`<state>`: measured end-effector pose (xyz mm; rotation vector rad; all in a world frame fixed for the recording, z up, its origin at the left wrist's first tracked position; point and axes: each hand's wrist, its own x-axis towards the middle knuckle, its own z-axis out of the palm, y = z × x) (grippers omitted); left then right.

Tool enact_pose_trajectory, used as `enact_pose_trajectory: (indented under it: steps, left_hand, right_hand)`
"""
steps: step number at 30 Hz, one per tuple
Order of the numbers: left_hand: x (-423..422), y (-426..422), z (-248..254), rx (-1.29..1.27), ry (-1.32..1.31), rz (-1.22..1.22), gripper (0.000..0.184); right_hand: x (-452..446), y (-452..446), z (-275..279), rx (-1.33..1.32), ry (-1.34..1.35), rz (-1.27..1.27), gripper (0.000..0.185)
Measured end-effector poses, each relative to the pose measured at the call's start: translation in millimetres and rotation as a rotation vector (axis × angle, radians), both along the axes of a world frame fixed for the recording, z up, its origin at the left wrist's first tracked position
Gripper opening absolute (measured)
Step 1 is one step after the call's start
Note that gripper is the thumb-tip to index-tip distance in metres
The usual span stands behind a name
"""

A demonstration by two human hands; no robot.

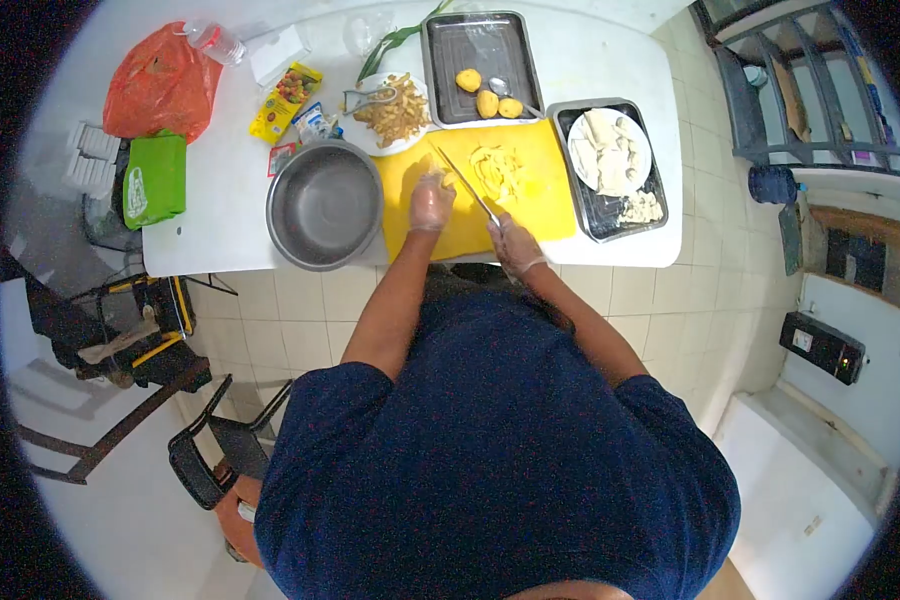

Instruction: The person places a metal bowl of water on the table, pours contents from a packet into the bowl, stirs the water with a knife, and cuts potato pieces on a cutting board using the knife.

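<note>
My right hand, in a clear glove, is closed round the handle of a knife whose blade points up and left over the yellow cutting board. Also gloved, my left hand is closed on a yellow potato piece beside the blade. Cut yellow strips lie on the board right of the knife. A large metal bowl stands against the board's left side.
Behind the board are a plate of peelings with a peeler and a tray with several yellow potatoes. Another tray at the right holds a white plate of pale pieces. Red and green bags are at the left.
</note>
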<state>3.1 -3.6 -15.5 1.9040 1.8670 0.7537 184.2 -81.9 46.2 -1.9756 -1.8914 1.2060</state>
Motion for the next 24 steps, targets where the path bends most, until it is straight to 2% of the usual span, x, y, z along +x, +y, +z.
enact_pose_trajectory:
  steps: [2, 4, 8, 10, 11, 14, 17, 20, 23, 24]
  left_hand:
    - [-5.2, 6.3, -9.1, -0.102, 0.027, -0.014, 0.019]
    - [1.2, 12.3, -6.2, -0.066, 0.059, -0.009, 0.019]
    - [2.3, 14.9, 7.4, 0.006, -0.038, 0.064, 0.020]
    - [-1.0, 17.1, 9.8, -0.052, -0.068, 0.086, 0.019]
    - [-1.1, 15.3, 10.6, -0.084, -0.084, 0.096, 0.019]
    - [-2.2, 26.6, 2.1, 0.160, -0.043, 0.076, 0.026]
    - [2.8, 47.7, 4.1, 0.022, -0.007, 0.095, 0.043]
    - [12.6, 68.6, 10.2, -0.212, 0.007, 0.284, 0.049]
    - [12.3, 77.8, -8.4, -0.175, 0.059, 0.248, 0.047]
    - [12.0, 81.8, -12.9, -0.243, 0.041, 0.209, 0.045]
  right_hand:
    - [0.3, 1.0, -5.1, -0.040, -0.023, 0.031, 0.038]
    - [-1.2, 3.8, -13.5, -0.107, -0.079, 0.083, 0.037]
    - [-0.3, -1.9, -5.4, -0.070, -0.052, -0.017, 0.038]
    - [4.5, -6.2, -1.3, -0.005, -0.028, -0.106, 0.040]
    - [9.8, -7.0, -3.5, -0.061, -0.035, -0.109, 0.041]
    - [18.3, 0.1, -5.2, -0.158, -0.026, -0.137, 0.042]
    - [20.9, -0.3, 7.9, -0.126, 0.026, -0.174, 0.042]
    - [25.7, -4.4, 2.0, -0.080, 0.051, -0.183, 0.041]
    - [26.7, -6.7, 5.7, -0.066, 0.070, -0.207, 0.042]
    - [27.8, -6.6, 5.9, -0.079, 0.069, -0.209, 0.042]
